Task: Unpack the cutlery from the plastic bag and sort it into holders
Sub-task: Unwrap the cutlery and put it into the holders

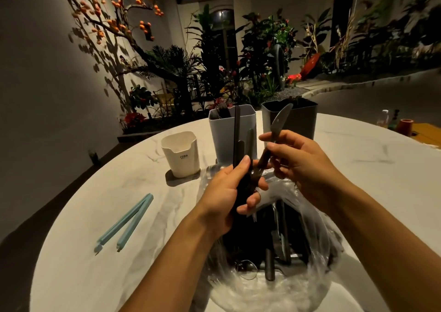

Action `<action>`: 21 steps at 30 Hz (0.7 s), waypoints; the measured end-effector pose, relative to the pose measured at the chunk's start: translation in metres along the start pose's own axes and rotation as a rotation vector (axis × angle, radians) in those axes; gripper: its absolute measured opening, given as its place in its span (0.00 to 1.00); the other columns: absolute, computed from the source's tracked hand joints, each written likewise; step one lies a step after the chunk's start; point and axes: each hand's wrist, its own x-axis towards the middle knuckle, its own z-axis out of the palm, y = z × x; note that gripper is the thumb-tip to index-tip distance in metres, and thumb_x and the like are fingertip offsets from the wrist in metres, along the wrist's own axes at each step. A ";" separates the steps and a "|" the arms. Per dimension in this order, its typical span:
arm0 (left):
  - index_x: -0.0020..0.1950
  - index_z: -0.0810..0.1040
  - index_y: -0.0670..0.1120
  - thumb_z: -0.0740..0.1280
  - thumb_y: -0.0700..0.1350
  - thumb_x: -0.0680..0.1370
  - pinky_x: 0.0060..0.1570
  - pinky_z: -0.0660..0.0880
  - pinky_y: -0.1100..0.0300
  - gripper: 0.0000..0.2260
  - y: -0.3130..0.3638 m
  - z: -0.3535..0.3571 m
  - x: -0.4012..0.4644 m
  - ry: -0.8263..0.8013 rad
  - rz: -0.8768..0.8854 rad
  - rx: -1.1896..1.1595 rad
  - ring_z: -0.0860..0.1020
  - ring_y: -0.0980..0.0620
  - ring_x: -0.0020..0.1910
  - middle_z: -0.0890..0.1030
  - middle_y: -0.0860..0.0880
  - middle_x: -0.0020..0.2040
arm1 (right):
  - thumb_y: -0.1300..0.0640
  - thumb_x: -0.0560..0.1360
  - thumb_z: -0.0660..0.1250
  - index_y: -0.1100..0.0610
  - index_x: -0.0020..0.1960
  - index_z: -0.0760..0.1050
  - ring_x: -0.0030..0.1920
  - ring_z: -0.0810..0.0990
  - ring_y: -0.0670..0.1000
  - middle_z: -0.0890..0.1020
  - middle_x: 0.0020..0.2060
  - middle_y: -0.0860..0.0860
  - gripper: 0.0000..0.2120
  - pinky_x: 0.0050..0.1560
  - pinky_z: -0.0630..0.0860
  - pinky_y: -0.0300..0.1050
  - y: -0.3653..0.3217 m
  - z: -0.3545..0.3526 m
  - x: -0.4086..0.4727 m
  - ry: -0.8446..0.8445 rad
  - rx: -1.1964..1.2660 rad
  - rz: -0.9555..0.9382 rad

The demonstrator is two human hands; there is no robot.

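My left hand (232, 192) grips a bundle of dark cutlery (238, 149) upright above the clear plastic bag (307, 230). My right hand (298, 158) pinches a dark knife (279, 123) by its handle, blade pointing up and away. More dark cutlery lies inside the open bag. Behind stand three holders: a white one (181, 154) at the left, a light blue one (229, 130) with forks in it, and a grey one (298, 118) at the right.
A light blue bag clip (128, 223) lies open on the white marble table (95, 192) at the left. Small bottles and an orange cup (403, 125) stand at the far right edge. Plants line the wall behind.
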 end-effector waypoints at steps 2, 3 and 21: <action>0.61 0.74 0.41 0.58 0.53 0.84 0.19 0.65 0.67 0.17 0.002 0.002 0.000 0.036 0.003 0.023 0.71 0.55 0.25 0.79 0.45 0.37 | 0.58 0.80 0.64 0.55 0.55 0.80 0.40 0.84 0.48 0.84 0.43 0.55 0.07 0.39 0.76 0.42 -0.002 0.002 -0.002 0.005 0.000 -0.009; 0.61 0.74 0.41 0.58 0.52 0.84 0.19 0.66 0.67 0.16 0.004 0.003 -0.001 0.047 0.011 0.021 0.71 0.55 0.25 0.80 0.46 0.37 | 0.57 0.80 0.63 0.56 0.53 0.80 0.38 0.83 0.48 0.84 0.40 0.53 0.07 0.37 0.75 0.41 -0.003 0.003 -0.002 0.012 0.007 -0.016; 0.60 0.77 0.37 0.56 0.48 0.86 0.59 0.80 0.47 0.17 0.004 -0.005 0.004 0.156 0.117 -0.278 0.83 0.41 0.57 0.83 0.37 0.57 | 0.58 0.84 0.55 0.58 0.47 0.72 0.34 0.77 0.50 0.77 0.36 0.54 0.11 0.31 0.75 0.42 -0.008 0.012 -0.011 -0.033 -0.121 -0.092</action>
